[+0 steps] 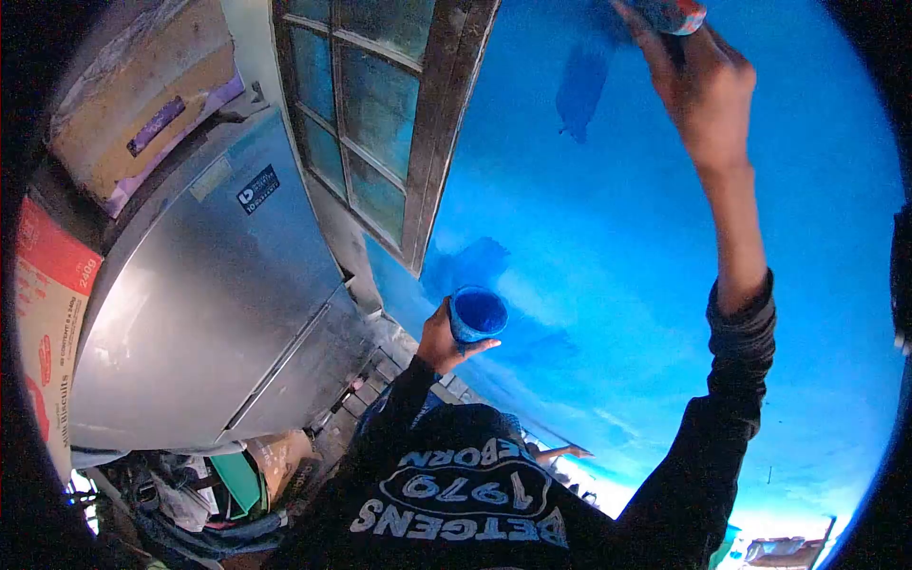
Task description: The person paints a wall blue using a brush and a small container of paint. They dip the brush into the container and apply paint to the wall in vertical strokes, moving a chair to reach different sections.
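Observation:
My left hand (443, 344) is wrapped around a cup (477, 315) with blue paint inside, its mouth facing up toward me. Raised high at the top edge, my right hand (708, 100) grips a paintbrush (673, 13) by a handle with red and white marks. The bristles are blurred and partly cut off by the frame. They are close to the blue wall (665, 275), where a darker wet-looking streak (581, 87) shows below and left of the brush. More dark patches lie on the wall around the cup.
A wooden window frame (418, 180) with glass panes stands open left of the wall. Further left are a silver fridge (218, 313), a cardboard box (142, 85) on top and a biscuit carton (47, 332). Bags and cloths (180, 494) are piled below.

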The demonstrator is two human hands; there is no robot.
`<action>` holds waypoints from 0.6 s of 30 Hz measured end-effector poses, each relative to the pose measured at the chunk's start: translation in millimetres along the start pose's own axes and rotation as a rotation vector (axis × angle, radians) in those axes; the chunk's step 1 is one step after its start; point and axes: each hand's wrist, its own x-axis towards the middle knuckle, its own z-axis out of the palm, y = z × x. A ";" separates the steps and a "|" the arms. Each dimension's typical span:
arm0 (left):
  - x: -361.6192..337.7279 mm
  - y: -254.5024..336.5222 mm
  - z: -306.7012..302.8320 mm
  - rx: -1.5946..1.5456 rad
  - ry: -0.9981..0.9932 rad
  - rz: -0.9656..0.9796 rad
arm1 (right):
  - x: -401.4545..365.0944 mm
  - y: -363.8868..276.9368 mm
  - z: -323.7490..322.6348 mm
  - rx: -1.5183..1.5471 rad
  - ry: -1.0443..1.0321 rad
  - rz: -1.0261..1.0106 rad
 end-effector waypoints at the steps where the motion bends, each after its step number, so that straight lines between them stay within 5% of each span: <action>1: -1.5 -0.9 -0.9 0.002 0.002 -0.003 | 13.4 -11.2 -7.8 0.034 0.064 0.014; 2: -4.0 -2.7 -2.3 0.027 0.004 0.023 | 31.8 -29.7 -33.4 -0.085 -0.241 0.101; 3: -5.5 -5.0 -4.1 0.054 0.005 0.050 | 25.7 -23.5 -26.8 -0.080 -0.241 0.105; 5: -10.5 -14.2 -6.1 0.086 0.002 0.028 | -2.7 -7.4 -4.3 -0.285 -0.188 -0.342; 11: -23.2 -25.1 -14.5 0.076 0.056 -0.046 | -147.6 -74.3 65.8 -0.179 -0.370 -0.680; 16: -44.1 -25.3 -33.3 0.088 0.090 -0.072 | -230.1 -143.2 102.7 -0.070 -0.544 -0.664; 18: -53.8 -27.8 -42.1 0.152 0.116 -0.106 | -255.7 -164.2 120.2 0.136 -0.461 -0.350</action>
